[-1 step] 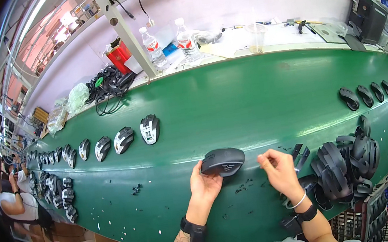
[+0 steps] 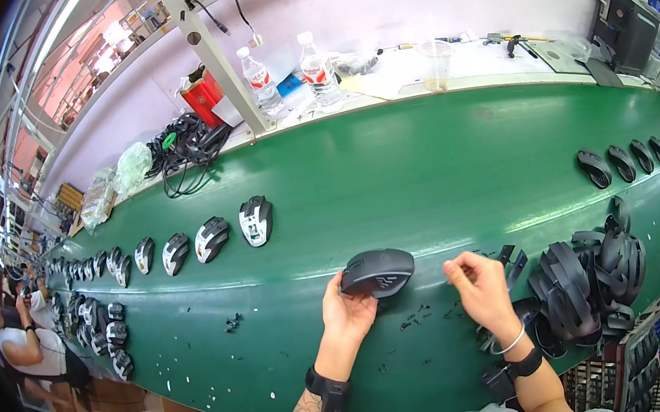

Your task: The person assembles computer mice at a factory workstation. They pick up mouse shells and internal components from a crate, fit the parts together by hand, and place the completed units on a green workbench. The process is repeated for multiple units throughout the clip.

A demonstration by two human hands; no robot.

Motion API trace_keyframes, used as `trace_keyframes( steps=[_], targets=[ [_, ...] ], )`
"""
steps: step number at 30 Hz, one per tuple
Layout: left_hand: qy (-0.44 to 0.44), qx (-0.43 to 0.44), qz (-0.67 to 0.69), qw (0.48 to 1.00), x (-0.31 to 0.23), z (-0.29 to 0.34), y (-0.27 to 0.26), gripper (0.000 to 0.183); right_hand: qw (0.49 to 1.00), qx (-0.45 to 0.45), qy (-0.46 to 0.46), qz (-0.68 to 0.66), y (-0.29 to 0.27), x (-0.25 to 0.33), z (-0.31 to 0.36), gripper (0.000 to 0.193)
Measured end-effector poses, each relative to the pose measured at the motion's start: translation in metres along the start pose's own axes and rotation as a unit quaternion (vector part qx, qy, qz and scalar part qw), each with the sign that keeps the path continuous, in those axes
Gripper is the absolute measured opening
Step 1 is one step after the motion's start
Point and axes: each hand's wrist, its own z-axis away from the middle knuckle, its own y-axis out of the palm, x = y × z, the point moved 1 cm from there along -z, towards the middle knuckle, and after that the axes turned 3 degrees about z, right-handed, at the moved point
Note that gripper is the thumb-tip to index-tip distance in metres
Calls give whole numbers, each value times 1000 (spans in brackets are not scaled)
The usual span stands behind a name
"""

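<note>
My left hand (image 2: 347, 310) is closed around a black computer mouse (image 2: 378, 274), holding it above the green bench with its patterned side facing me. To the right of the mouse, apart from it, my right hand (image 2: 479, 282) is pinched, thumb against fingers. Whatever lies between those fingertips, if anything, is too small to make out. Small black bits (image 2: 415, 316) are scattered on the bench between the hands. Just right of my right hand lies a heap of curved black plastic shells (image 2: 568, 291).
Partly open mice with white insides (image 2: 213, 239) stand in a row at the left, with a cluster (image 2: 116, 338) nearer. Black mice (image 2: 594, 169) line the far right. Bottles (image 2: 319, 70) and cables (image 2: 190, 145) sit behind the bench. Another person (image 2: 21, 342) works at far left.
My right hand has shifted slightly to the right, away from the mouse. The mouse in my left hand has tilted a little.
</note>
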Motion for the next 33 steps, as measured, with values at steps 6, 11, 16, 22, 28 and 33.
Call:
trace_keyframes(
  steps=[6,11,16,22,28,33],
  targets=[
    [3,1,-39,999,-16,-31,31,36,997,-56,7,56,-28,5,-2,27],
    [89,136,-354,921,-25,-86,71,37,992,-79,-31,94,-28,0,-3,25],
    [460,134,-614,627,-21,-102,102,51,992,-62,-41,105,-22,-4,-1,24],
    [362,90,-817,440,5,-54,65,63,989,-85,-38,113,-31,-8,-3,23],
    [378,117,-877,272,17,-40,42,71,988,-67,-35,134,-24,-10,2,21],
    [363,159,-891,220,11,-43,64,70,986,-44,-65,149,-20,-9,5,17]
  ],
)
